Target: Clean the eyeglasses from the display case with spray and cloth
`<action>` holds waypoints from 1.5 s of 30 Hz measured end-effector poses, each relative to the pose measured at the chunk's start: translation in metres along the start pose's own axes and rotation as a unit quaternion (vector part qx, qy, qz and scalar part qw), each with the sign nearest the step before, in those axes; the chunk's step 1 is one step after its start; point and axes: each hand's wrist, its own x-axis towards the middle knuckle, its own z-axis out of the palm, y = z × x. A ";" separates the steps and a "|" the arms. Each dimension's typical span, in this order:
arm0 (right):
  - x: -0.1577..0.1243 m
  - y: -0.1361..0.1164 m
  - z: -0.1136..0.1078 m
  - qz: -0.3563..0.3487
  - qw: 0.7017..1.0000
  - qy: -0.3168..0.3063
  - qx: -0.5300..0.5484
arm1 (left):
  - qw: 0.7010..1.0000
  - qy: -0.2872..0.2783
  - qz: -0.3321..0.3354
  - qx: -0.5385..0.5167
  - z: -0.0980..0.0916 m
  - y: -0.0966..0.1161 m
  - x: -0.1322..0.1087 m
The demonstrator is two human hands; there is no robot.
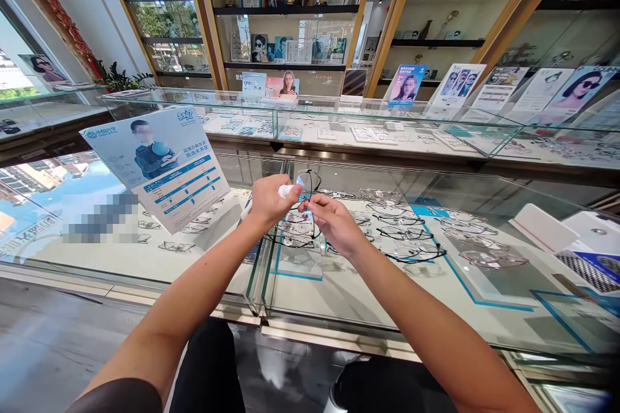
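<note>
Over the glass display case, my left hand [270,200] is closed around a small white bottle [285,191], with the thumb at its top end. Part of the bottle is hidden by the fingers, and what kind it is I cannot make out. Close beside it, my right hand [336,222] pinches a pair of thin dark-rimmed eyeglasses [317,175] between thumb and fingers. The glasses are held upright, their lenses facing the bottle's end. Under both hands, several eyeglass frames [409,250] lie inside the case, seen through its glass top.
A blue-and-white sign [162,168] stands tilted on the case at the left. White boxes [576,232] sit at the far right. Behind runs another glass showcase [310,110] with advertising cards [407,84] on it. Shelves with frames and trophies line the back wall.
</note>
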 end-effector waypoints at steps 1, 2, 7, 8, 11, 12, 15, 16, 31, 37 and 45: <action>0.001 -0.001 -0.002 0.001 1.000 0.007 0.010 | 1.000 -0.012 0.001 -0.001 0.000 0.000 -0.001; 0.002 -0.002 -0.004 0.001 1.000 0.017 0.021 | 1.000 -0.027 0.004 -0.004 0.000 0.001 -0.002; 0.005 -0.009 -0.013 -0.009 0.997 0.062 0.045 | 0.991 -0.132 0.034 0.007 0.002 0.010 -0.006; 0.005 -0.009 -0.014 -0.009 0.997 0.059 0.041 | 0.989 -0.144 0.039 0.015 0.003 0.012 -0.007; 0.006 -0.008 -0.016 -0.008 0.997 0.059 0.043 | 0.988 -0.149 0.041 0.013 0.004 0.013 -0.007; 0.007 -0.008 -0.016 -0.007 0.997 0.063 0.046 | 0.990 -0.140 0.034 0.005 0.004 0.011 -0.006; 0.009 -0.008 -0.019 -0.004 0.996 0.075 0.047 | 0.996 -0.089 0.004 0.002 0.002 -0.005 0.000; 0.010 -0.008 -0.020 -0.004 0.996 0.076 0.046 | 0.997 -0.069 -0.009 0.017 0.000 -0.013 0.003; 0.019 -0.007 -0.038 -0.020 0.993 0.106 0.044 | 0.968 0.036 -0.194 0.155 -0.013 -0.122 0.029; 0.019 -0.007 -0.038 -0.016 0.992 0.111 0.052 | 0.959 0.017 -0.230 0.164 -0.012 -0.132 0.027; 0.019 -0.007 -0.038 -0.015 0.993 0.112 0.044 | 0.952 -0.019 -0.246 0.183 -0.010 -0.132 0.024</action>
